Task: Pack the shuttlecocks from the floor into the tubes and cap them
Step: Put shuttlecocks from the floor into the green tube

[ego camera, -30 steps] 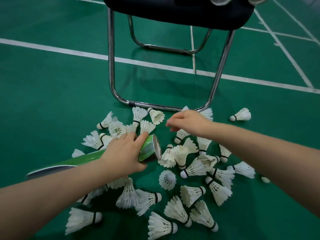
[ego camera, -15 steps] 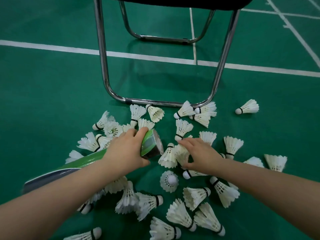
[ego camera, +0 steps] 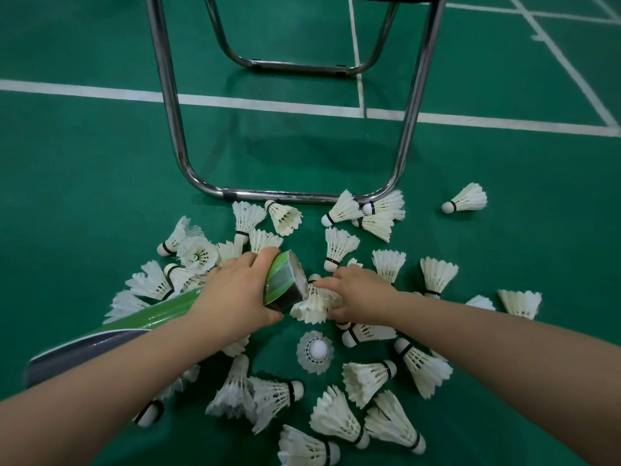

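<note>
We have just brought a shuttlecock (ego camera: 314,302) to the tube (ego camera: 282,284) mouth.

A second ago our right hand (ego camera: 361,290) reached near the chair frame (ego camera: 285,196); now its fingers clamp the shuttlecock, cork toward the opening. Left hand (ego camera: 235,297) wraps the tube, which runs from lower left up toward the chair; many lie loose on the floor (ego camera: 84,183).

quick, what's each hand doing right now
Left hand: closed around the green tube near its open end.
Right hand: closed on a shuttlecock at the tube's mouth.
</note>
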`<action>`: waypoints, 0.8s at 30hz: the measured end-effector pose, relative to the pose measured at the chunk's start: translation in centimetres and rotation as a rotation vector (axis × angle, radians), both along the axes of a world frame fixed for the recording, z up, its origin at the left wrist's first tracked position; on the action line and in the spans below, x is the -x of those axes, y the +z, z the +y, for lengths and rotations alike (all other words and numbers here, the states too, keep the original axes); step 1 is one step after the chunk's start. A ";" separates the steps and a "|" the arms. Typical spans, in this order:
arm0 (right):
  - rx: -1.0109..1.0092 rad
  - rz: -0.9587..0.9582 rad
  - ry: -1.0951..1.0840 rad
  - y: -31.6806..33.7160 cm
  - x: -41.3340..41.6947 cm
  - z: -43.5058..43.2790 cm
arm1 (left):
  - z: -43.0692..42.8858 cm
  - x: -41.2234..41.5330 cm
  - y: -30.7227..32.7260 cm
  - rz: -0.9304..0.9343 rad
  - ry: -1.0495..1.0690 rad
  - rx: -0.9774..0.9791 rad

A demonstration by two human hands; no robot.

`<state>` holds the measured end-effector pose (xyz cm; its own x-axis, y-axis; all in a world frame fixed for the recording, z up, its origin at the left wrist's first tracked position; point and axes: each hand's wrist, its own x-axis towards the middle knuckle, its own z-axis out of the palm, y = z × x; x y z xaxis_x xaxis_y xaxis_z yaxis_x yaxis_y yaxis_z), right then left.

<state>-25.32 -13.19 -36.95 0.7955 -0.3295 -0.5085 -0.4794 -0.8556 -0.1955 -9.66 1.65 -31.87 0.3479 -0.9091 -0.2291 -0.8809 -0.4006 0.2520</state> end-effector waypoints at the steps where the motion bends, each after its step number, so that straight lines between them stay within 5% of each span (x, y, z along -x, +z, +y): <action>1: -0.032 -0.025 -0.039 0.0 0.1 -0.1 | 0.0 0.0 0.0 0.002 -0.001 0.001; 6: -0.265 -0.302 -0.394 1.8 0.3 -0.2 | 0.0 -0.4 0.0 0.056 0.020 0.054; 14: -1.175 -0.671 -1.206 6.4 -0.2 0.8 | 0.3 0.1 0.9 0.044 -0.053 0.145; 21: -1.122 -0.823 -1.347 7.4 -0.7 2.4 | 0.3 1.4 1.4 0.061 -0.068 0.138; 24: -0.931 -0.810 -1.280 7.6 -1.0 2.1 | 0.3 1.5 1.4 0.073 -0.060 0.156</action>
